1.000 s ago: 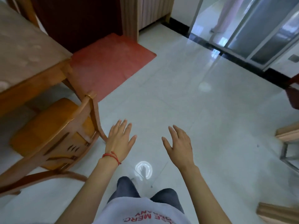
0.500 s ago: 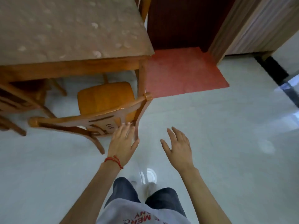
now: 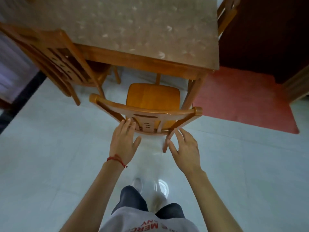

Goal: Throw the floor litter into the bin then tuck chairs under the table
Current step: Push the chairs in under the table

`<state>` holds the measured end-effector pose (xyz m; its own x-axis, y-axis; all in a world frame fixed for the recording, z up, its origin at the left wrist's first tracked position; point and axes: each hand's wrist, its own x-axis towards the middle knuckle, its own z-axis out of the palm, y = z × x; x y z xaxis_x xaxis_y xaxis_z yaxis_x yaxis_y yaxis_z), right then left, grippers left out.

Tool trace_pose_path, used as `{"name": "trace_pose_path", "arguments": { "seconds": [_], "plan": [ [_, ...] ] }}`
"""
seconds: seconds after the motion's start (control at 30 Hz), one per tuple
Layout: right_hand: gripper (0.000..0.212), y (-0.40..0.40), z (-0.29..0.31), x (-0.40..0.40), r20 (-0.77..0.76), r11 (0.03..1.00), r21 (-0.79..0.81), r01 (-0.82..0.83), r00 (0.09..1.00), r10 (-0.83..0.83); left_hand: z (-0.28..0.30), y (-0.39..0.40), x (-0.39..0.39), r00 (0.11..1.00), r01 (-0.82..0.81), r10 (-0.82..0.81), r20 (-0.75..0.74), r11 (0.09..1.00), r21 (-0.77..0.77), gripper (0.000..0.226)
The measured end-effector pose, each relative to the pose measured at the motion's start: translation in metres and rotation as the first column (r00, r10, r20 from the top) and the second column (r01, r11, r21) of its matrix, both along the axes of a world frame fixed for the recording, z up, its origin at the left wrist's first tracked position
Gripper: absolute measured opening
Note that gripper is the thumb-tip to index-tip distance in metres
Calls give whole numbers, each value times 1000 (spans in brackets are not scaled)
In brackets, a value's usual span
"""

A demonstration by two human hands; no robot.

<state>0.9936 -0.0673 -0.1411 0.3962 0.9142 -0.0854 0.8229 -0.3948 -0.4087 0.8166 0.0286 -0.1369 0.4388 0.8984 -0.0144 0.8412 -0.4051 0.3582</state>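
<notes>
A wooden chair (image 3: 153, 97) stands in front of me, its back toward me and its seat partly under the near edge of the wooden table (image 3: 150, 62). My left hand (image 3: 124, 141), with a red string at the wrist, reaches the lower left of the chair back, fingers spread. My right hand (image 3: 185, 148) is open beside the right rear leg, fingertips at the frame. Neither hand grips anything. No litter or bin is in view.
A second wooden chair (image 3: 56, 59) stands at the table's left side, and part of a third (image 3: 225, 15) shows at the far right corner. A red mat (image 3: 242, 97) lies to the right before a dark doorway. The floor is glossy white tile.
The view has swung left until the chair is centred before me. Both hands have moved forward to the chair back; earlier only the left was near it.
</notes>
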Motion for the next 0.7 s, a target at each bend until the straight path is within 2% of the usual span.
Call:
{"name": "trace_pose_path", "arguments": {
  "seconds": [0.1,0.2,0.3,0.4,0.53,0.7],
  "plan": [
    [54,16,4,-7,-35,999,16,45,998,-44,-1,15,-7,995,-80,82,50,996,-48,52],
    [48,32,18,-14,-198,985,57,163,969,-149,6,29,-7,947,-194,238,214,959,-207,51],
    [34,49,28,-18,-444,936,125,329,863,-244,21,41,0,818,-297,436,376,879,-373,40],
    [34,69,29,-18,-591,869,59,492,718,-367,23,58,6,720,-349,559,412,804,-482,23],
    [39,88,19,-19,-616,814,20,580,649,-447,12,78,11,664,-383,631,402,748,-541,39],
    [41,102,14,-20,-601,785,-4,620,625,-497,5,88,15,633,-421,648,424,748,-513,40]
  ]
}}
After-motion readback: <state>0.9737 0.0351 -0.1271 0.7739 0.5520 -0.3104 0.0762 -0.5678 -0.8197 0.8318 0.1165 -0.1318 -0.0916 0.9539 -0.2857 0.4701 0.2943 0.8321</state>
